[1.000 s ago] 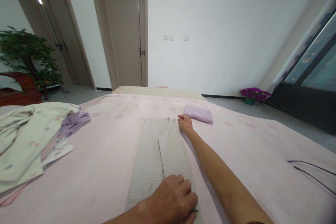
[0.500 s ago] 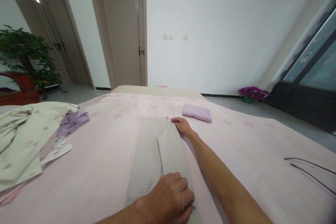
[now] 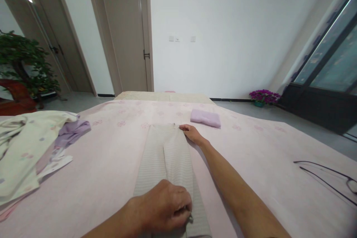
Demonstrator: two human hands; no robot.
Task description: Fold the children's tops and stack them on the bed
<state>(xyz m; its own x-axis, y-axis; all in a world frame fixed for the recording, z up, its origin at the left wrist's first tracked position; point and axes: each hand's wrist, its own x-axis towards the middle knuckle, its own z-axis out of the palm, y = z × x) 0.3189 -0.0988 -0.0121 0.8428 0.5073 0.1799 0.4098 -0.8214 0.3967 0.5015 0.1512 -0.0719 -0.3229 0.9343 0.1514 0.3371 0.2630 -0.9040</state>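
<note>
Right now my left hand (image 3: 164, 208) is curled shut on the near end of the striped trousers (image 3: 167, 163), pinching the fabric between thumb and fingers close to my body. Far out along the same garment, my right hand (image 3: 191, 134) rests at the far end, fingers bent down onto the right corner of the cloth; whether they pinch the edge or only press on it, I cannot tell. The trousers lie flat and lengthwise on the pink bed sheet (image 3: 111, 163), legs folded together so one narrow strip runs from hand to hand. Just beyond my right hand sits a folded lilac towel (image 3: 205, 118), near but apart from the trousers. Off to my left is a loose heap of clothes (image 3: 30, 148), pale green with a purple piece tucked in. A thin wire hanger (image 3: 326, 176) lies on the sheet at my far right.
</note>
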